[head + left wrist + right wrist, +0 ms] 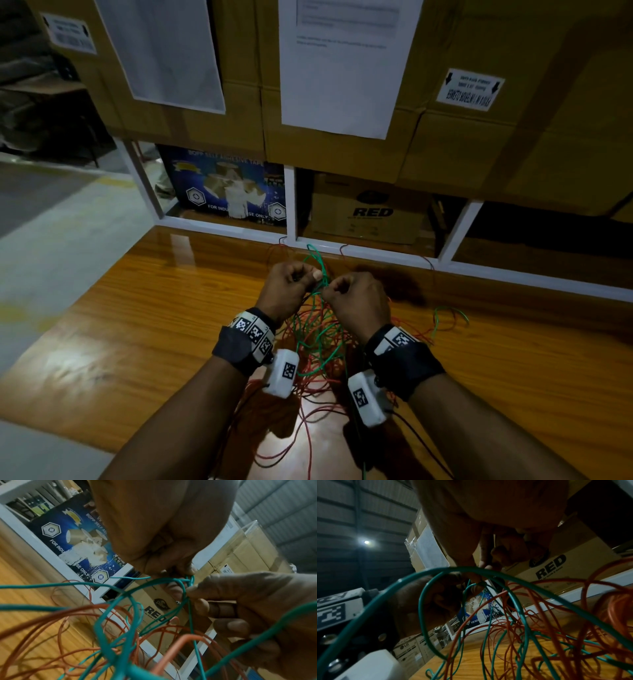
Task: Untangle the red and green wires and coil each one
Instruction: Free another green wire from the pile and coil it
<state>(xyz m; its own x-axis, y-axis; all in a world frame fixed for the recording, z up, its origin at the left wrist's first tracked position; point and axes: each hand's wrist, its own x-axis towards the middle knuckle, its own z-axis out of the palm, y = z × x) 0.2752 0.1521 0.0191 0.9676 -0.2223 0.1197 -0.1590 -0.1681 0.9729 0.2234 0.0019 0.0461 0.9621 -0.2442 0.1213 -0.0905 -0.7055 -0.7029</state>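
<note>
Tabletop [137, 325]: fingers [193, 592] pinching green wire [181, 580]

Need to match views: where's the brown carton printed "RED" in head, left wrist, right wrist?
Head: RED carton centre, on the low shelf beyond both hands.
Left wrist: RED carton lower centre, tilted, behind green wire loops.
Right wrist: RED carton right of centre, above the red wire.
Shared landmark: blue tape box, beside it in all three.
</note>
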